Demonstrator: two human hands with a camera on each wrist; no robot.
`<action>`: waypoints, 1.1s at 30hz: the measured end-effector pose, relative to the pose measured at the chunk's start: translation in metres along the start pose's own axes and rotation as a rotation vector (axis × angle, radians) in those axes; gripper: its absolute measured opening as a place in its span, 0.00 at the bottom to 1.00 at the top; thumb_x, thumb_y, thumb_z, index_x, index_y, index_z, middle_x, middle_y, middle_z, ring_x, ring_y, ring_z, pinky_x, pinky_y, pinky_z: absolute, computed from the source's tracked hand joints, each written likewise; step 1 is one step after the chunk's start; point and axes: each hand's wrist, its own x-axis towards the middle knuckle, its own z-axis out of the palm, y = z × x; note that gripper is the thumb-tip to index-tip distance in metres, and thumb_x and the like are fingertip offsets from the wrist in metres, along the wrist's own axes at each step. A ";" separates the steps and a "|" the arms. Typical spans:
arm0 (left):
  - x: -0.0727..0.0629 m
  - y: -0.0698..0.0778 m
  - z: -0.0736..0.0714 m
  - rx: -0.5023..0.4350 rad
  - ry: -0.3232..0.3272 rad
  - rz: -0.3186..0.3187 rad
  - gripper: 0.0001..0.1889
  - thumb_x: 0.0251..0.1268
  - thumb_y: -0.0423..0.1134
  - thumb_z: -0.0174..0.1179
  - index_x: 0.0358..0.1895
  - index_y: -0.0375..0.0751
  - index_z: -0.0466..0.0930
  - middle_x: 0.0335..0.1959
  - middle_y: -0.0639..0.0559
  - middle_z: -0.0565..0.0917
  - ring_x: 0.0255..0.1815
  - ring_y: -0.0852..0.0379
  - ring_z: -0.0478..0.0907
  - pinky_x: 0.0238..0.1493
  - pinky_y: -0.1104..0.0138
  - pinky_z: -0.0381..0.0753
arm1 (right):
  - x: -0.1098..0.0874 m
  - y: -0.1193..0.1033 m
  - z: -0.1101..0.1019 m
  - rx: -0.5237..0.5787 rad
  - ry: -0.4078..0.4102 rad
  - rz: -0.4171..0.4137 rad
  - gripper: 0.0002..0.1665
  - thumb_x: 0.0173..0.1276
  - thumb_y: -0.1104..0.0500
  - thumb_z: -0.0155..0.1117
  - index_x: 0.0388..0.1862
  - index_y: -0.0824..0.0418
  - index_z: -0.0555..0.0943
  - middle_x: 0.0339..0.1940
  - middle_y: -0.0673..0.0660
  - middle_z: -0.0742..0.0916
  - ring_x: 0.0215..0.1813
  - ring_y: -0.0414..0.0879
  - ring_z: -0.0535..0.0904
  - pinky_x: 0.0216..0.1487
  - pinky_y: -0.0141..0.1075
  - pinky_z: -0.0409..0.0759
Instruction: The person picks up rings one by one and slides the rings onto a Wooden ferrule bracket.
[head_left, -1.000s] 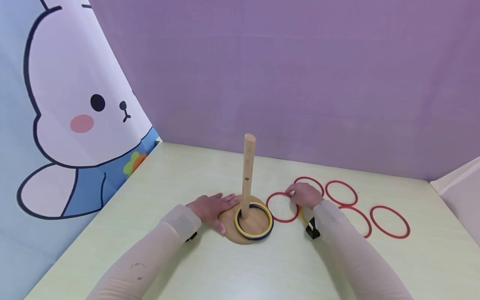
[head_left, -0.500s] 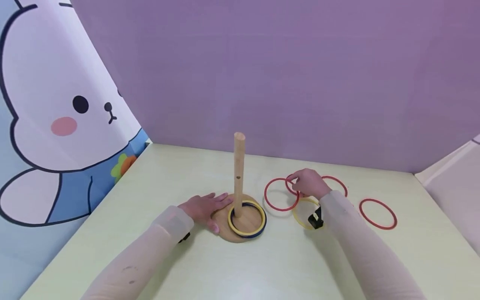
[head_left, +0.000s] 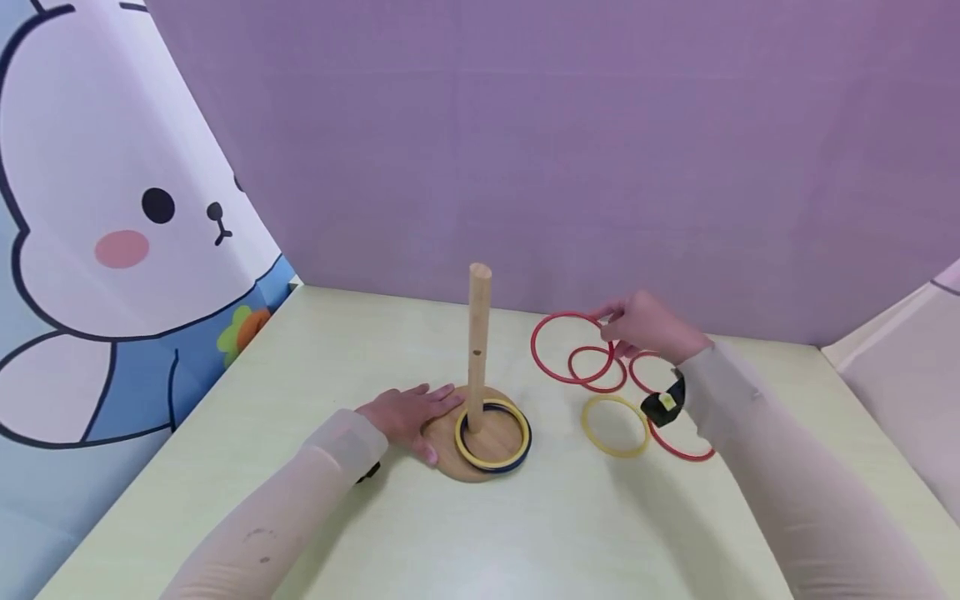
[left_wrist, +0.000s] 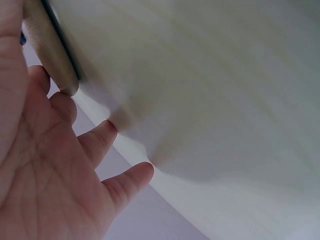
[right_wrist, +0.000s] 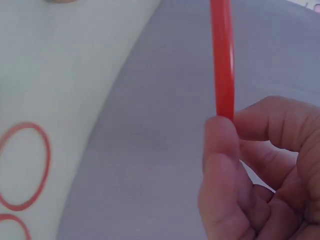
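Observation:
My right hand (head_left: pixel 651 327) pinches a red ring (head_left: pixel 534 350) by its right side, up above the table. In the right wrist view the thumb and fingers grip the edge of that red ring (right_wrist: pixel 223 60). My left hand (head_left: pixel 408 421) lies with spread fingers on the left side of a round wooden base (head_left: pixel 450 462). From this base a wooden post (head_left: pixel 478 350) stands upright. A yellow ring (head_left: pixel 461 446) and a dark blue ring (head_left: pixel 517 467) lie around the post on the base. The left wrist view shows the left hand (left_wrist: pixel 55 155) against the base's edge (left_wrist: pixel 52 50).
Right of the base lie a yellow ring (head_left: pixel 587 433) and several red rings, one (head_left: pixel 611 387) behind the held one and another (head_left: pixel 686 457) partly under the right sleeve. A purple backdrop (head_left: pixel 637 167) stands behind the pale table (head_left: pixel 360 342).
My right hand has lifted the red ring off the table, moving up and back to the right. The yellow ring beneath is now uncovered. My left hand stays on the base; the view shifted slightly.

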 end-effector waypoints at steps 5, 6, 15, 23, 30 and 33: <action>0.001 0.000 -0.001 -0.005 -0.002 -0.006 0.53 0.45 0.57 0.72 0.76 0.52 0.53 0.76 0.54 0.55 0.73 0.40 0.56 0.59 0.47 0.70 | -0.011 -0.018 -0.009 -0.035 0.003 -0.027 0.21 0.64 0.67 0.58 0.56 0.70 0.78 0.29 0.57 0.84 0.26 0.47 0.81 0.33 0.38 0.82; 0.001 0.000 -0.001 -0.006 -0.001 -0.006 0.53 0.45 0.58 0.72 0.76 0.51 0.53 0.76 0.54 0.55 0.73 0.40 0.56 0.59 0.47 0.70 | -0.013 -0.021 -0.010 -0.040 0.003 -0.034 0.21 0.63 0.66 0.58 0.56 0.70 0.79 0.29 0.57 0.84 0.26 0.47 0.81 0.34 0.38 0.82; 0.002 -0.001 -0.001 -0.019 -0.001 0.009 0.54 0.44 0.59 0.72 0.76 0.50 0.53 0.76 0.53 0.55 0.72 0.39 0.56 0.58 0.46 0.70 | -0.027 -0.042 -0.018 0.074 -0.010 -0.079 0.22 0.63 0.66 0.59 0.56 0.70 0.78 0.30 0.57 0.84 0.28 0.49 0.81 0.35 0.38 0.83; 0.004 -0.001 0.000 -0.017 0.005 0.012 0.54 0.44 0.58 0.72 0.76 0.52 0.53 0.76 0.54 0.55 0.73 0.39 0.56 0.59 0.46 0.69 | -0.037 -0.054 -0.027 0.346 -0.038 -0.107 0.23 0.67 0.68 0.57 0.62 0.71 0.73 0.29 0.54 0.83 0.23 0.45 0.77 0.31 0.33 0.80; 0.004 -0.002 0.001 -0.030 -0.002 0.003 0.54 0.44 0.58 0.72 0.76 0.54 0.52 0.76 0.55 0.55 0.73 0.40 0.55 0.59 0.45 0.69 | -0.041 -0.070 -0.026 0.424 -0.031 -0.152 0.22 0.68 0.67 0.56 0.61 0.69 0.72 0.28 0.53 0.81 0.24 0.45 0.74 0.34 0.36 0.82; 0.003 -0.002 0.001 -0.025 -0.006 -0.001 0.54 0.44 0.59 0.71 0.76 0.54 0.52 0.76 0.56 0.54 0.73 0.41 0.55 0.59 0.46 0.69 | -0.041 -0.076 -0.022 0.434 -0.023 -0.166 0.23 0.68 0.67 0.57 0.61 0.70 0.72 0.27 0.54 0.82 0.23 0.45 0.74 0.33 0.36 0.83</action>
